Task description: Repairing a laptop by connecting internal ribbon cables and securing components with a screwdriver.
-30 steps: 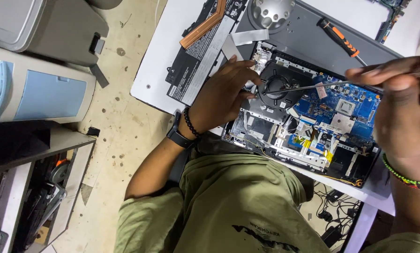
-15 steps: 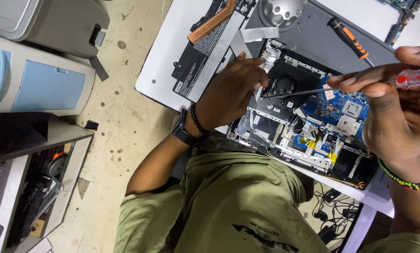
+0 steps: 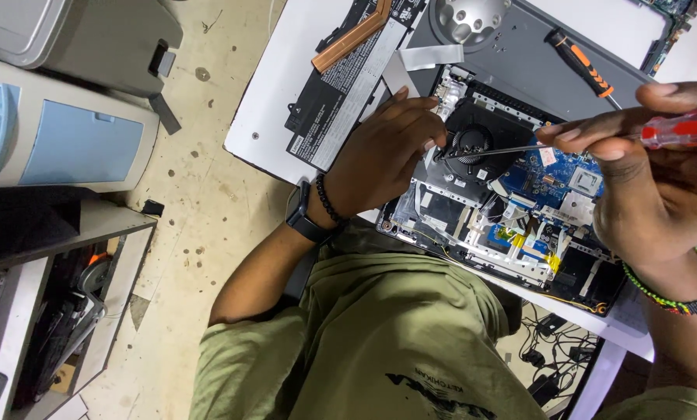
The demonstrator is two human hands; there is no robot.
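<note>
I had the left hand (image 3: pixel 383 159) down on the opened laptop (image 3: pixel 512 194), fingers curled together with the tips pressed at the edge of the black fan (image 3: pixel 481 144). Whether they pinched anything there I could not tell (the knuckles hid the tips). The right hand (image 3: pixel 652 187) sat close to the camera, thumb and fingers pinched around the red handle of a screwdriver (image 3: pixel 679 128); its thin shaft ran left and its tip met the fan housing just beside the left fingertips.

Against half a second before, the left hand had hardly shifted on the fan. The right hand had come lower and nearer, filling more of the right side, and the red handle showed more fully between thumb and forefinger. The shaft lay flatter across the blue board (image 3: pixel 566 175) than it had.

The laptop lay open on the white table (image 3: pixel 267 117), its board and cables exposed. A flat black battery (image 3: pixel 348 93) rested on the table just left of it, with a copper heat pipe (image 3: pixel 352 35) across its top end. A second screwdriver (image 3: pixel 578 66), orange and black, lay on the grey cover (image 3: pixel 520 54) beyond the fan, well apart from both hands.
</note>
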